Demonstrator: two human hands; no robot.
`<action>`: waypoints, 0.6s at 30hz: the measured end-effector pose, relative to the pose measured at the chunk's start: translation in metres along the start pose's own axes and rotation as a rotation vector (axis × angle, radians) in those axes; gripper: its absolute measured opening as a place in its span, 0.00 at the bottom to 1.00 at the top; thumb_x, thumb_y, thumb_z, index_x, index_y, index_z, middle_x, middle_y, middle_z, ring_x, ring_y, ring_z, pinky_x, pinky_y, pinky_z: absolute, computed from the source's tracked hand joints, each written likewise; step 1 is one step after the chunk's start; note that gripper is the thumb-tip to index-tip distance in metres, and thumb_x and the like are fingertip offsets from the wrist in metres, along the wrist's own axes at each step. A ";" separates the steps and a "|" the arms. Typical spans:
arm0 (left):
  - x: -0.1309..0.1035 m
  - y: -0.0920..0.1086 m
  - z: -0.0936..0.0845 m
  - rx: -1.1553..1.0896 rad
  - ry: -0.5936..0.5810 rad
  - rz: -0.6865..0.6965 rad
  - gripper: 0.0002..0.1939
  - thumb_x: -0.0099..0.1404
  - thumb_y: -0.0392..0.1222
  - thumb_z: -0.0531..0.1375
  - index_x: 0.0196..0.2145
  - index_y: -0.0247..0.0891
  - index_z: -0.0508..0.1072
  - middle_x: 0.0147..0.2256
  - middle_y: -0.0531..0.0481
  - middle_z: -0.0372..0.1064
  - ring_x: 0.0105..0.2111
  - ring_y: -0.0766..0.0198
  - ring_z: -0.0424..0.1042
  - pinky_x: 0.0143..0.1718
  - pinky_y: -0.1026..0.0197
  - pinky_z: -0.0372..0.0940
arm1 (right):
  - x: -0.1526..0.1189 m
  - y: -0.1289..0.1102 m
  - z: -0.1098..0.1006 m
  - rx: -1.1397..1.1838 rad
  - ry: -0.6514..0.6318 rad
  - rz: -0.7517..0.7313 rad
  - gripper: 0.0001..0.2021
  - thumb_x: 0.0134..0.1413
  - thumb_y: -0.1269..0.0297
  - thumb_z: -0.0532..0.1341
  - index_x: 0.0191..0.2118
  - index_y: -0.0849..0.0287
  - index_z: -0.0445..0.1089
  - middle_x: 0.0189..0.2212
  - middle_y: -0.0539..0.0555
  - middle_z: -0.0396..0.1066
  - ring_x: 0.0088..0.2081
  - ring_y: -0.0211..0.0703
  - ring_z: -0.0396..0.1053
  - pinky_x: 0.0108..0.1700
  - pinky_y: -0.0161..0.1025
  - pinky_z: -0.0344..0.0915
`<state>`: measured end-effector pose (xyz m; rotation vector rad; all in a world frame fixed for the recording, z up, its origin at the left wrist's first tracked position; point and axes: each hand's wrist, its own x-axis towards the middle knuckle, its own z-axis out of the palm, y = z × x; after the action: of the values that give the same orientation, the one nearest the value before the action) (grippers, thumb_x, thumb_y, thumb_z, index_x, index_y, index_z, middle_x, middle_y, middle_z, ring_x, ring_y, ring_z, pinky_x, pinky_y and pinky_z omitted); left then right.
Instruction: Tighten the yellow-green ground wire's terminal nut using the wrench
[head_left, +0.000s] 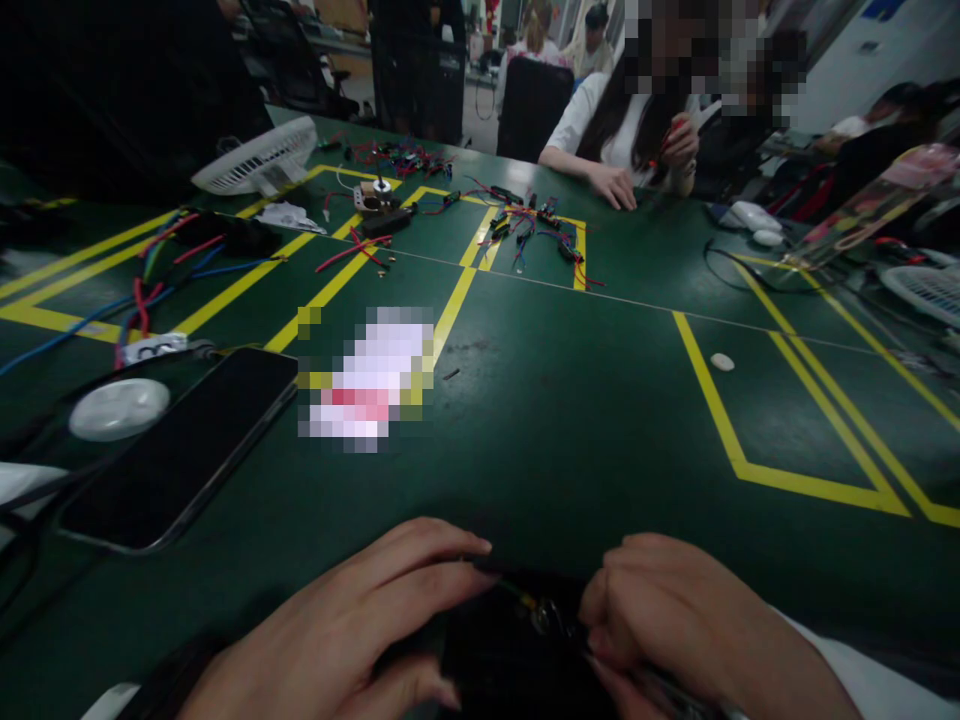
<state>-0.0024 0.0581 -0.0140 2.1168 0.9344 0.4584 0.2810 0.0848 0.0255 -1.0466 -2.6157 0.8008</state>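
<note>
We note left hand [345,620], fingers and thumb apart, at a dark object [506,660]; right hand [664,600] curled, its hold we cannot determine

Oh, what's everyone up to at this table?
Someone is working with both hands at the near side of a green table. Their left hand is at one side of a dark object, their right hand at the other, with small shiny parts between them; I can't tell what it is. A phone lies to the left, and loose clusters of wires lie farther back. Across the table, another person has one hand resting on it.
</note>
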 end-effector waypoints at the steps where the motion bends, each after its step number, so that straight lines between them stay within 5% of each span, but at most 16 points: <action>1: 0.000 0.001 0.000 0.002 -0.002 0.002 0.23 0.73 0.41 0.59 0.62 0.53 0.58 0.63 0.56 0.59 0.62 0.64 0.60 0.63 0.66 0.58 | 0.002 0.000 -0.001 -0.004 -0.021 0.004 0.12 0.38 0.82 0.61 0.23 0.57 0.62 0.22 0.46 0.69 0.24 0.37 0.65 0.27 0.34 0.58; 5: 0.000 0.002 0.000 -0.006 -0.003 -0.001 0.23 0.72 0.41 0.59 0.61 0.53 0.59 0.62 0.55 0.61 0.61 0.64 0.62 0.62 0.66 0.59 | 0.009 -0.001 -0.003 -0.024 -0.104 0.016 0.12 0.39 0.84 0.60 0.23 0.58 0.62 0.22 0.47 0.69 0.24 0.36 0.65 0.29 0.34 0.60; 10: 0.001 0.002 -0.002 -0.029 0.001 0.005 0.25 0.71 0.38 0.60 0.61 0.53 0.59 0.62 0.55 0.61 0.61 0.62 0.63 0.61 0.66 0.60 | 0.004 -0.008 -0.007 -0.030 -0.014 0.071 0.12 0.40 0.83 0.59 0.24 0.57 0.63 0.23 0.47 0.70 0.26 0.38 0.67 0.29 0.34 0.62; 15: 0.003 0.001 -0.002 -0.033 0.019 0.011 0.23 0.70 0.41 0.61 0.60 0.52 0.61 0.62 0.54 0.62 0.60 0.62 0.64 0.60 0.65 0.61 | -0.014 -0.004 -0.025 0.350 0.014 0.376 0.03 0.55 0.69 0.60 0.34 0.53 0.67 0.27 0.48 0.73 0.27 0.42 0.71 0.26 0.35 0.66; 18: 0.002 0.001 0.000 -0.031 0.063 0.011 0.24 0.69 0.43 0.62 0.59 0.51 0.61 0.61 0.53 0.63 0.60 0.61 0.65 0.60 0.63 0.63 | -0.031 -0.001 -0.032 0.478 0.011 0.431 0.02 0.61 0.61 0.60 0.36 0.51 0.68 0.31 0.50 0.73 0.30 0.44 0.73 0.28 0.35 0.69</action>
<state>-0.0010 0.0593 -0.0132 2.0912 0.9457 0.5448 0.3155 0.0759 0.0523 -1.4561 -2.0403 1.4139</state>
